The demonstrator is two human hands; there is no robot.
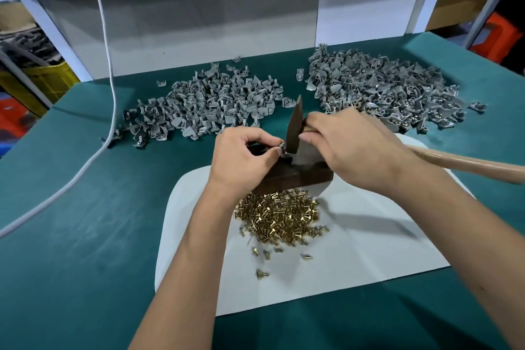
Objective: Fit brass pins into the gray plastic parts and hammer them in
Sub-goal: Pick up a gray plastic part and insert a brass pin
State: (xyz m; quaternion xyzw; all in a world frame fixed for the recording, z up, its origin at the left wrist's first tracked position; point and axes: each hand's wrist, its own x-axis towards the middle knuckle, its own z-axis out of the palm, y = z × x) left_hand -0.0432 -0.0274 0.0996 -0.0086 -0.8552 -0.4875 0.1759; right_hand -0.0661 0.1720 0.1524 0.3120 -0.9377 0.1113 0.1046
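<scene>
My left hand [241,155] pinches a small gray plastic part [281,147] and holds it on top of a dark wooden block [287,177]. My right hand [346,148] grips a hammer close to its dark metal head [294,128]; the wooden handle [466,163] runs off to the right. The hammer head touches or nearly touches the held part. A heap of brass pins [279,217] lies on white paper [355,241] just in front of the block.
Two piles of gray plastic parts lie on the green table: one at the back left [204,102], one at the back right [380,88]. A white cable [112,88] runs across the left side. A white panel [199,23] closes off the far edge.
</scene>
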